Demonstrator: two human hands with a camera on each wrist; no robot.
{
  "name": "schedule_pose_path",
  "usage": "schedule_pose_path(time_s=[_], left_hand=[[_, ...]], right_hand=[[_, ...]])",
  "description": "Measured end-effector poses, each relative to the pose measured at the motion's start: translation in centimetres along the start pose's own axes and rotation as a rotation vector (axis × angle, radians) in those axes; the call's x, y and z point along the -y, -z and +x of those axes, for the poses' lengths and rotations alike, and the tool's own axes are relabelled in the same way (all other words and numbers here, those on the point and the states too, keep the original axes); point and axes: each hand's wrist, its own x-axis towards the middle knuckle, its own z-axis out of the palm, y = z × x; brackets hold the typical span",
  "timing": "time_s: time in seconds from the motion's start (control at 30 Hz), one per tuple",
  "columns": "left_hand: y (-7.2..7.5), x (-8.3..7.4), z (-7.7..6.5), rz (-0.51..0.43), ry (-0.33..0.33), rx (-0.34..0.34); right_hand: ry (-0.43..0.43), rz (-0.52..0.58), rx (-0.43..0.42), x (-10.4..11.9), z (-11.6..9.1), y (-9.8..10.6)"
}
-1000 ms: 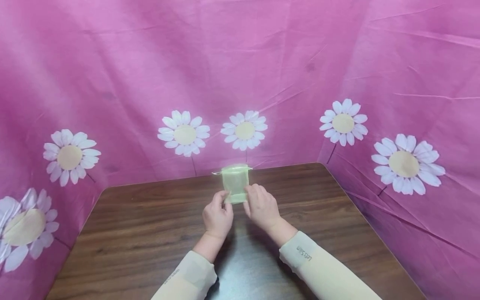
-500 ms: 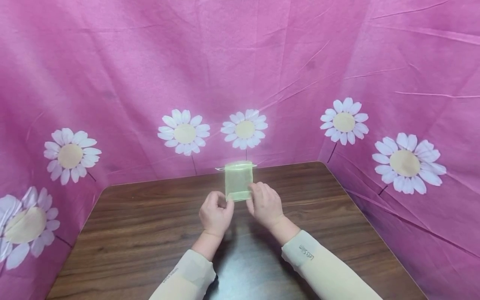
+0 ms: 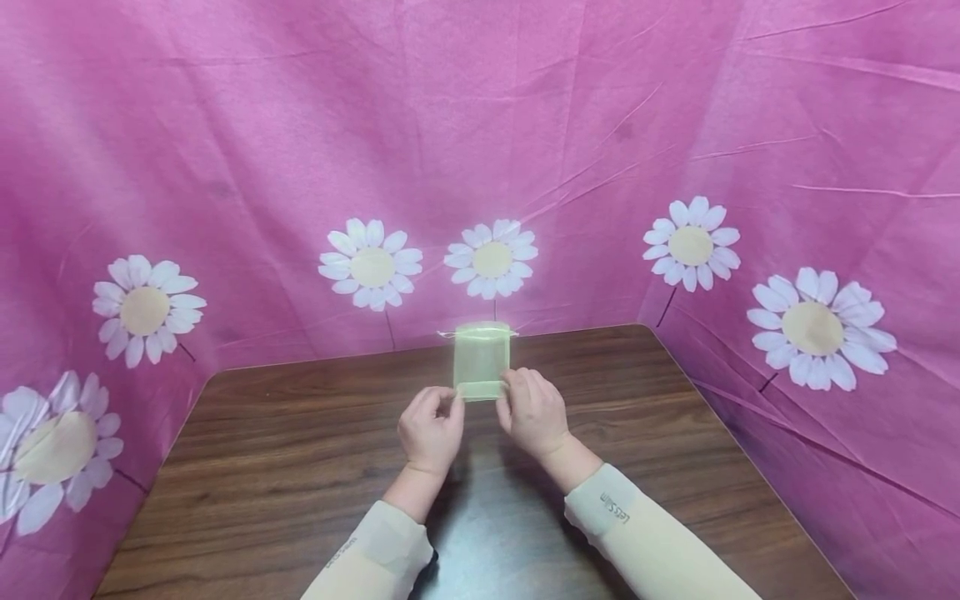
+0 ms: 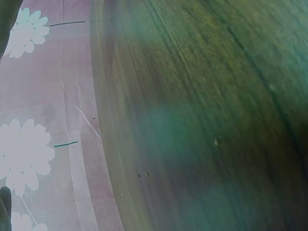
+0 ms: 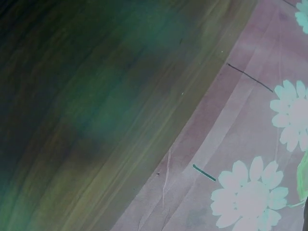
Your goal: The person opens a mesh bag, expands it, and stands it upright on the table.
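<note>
A small sheer yellow-green drawstring pouch (image 3: 482,354) is held up over the far part of the table in the head view. Its drawstring ends stick out on both sides near the top, and a folded band runs along its lower edge. The left hand (image 3: 431,427) pinches the lower left corner between thumb and fingers. At the lower right side, the right hand (image 3: 534,410) pinches the pouch the same way. A sliver of the green pouch (image 5: 302,178) shows at the right edge of the right wrist view. The left wrist view catches only bits of fingers at its left edge.
A dark brown wood-grain table (image 3: 300,467) lies beneath the hands. Behind it and at both sides hangs a pink cloth (image 3: 480,125) printed with white daisies. The table's far edge runs just behind the pouch.
The pouch has shifted slightly right and is turned flatter toward the camera, its face spread wider. Both hands keep their pinch on it, with the left a little farther out.
</note>
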Motion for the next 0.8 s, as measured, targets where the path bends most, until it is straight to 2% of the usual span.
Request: schedule_pose_path(time_s=[0.23, 0.57, 0.8], left_hand=[[0.0, -0.2, -0.1, -0.042, -0.001, 0.0], [0.1, 0.0, -0.1, -0.104, -0.046, -0.003], [0.6, 0.4, 0.0, -0.118, -0.069, -0.015]], right_hand=[[-0.012, 0.008, 0.059, 0.0, -0.2, 0.0], [0.002, 0.004, 0.07, 0.1, -0.3, 0.0], [-0.001, 0.054, 0.113, -0.7, -0.1, 1.1]])
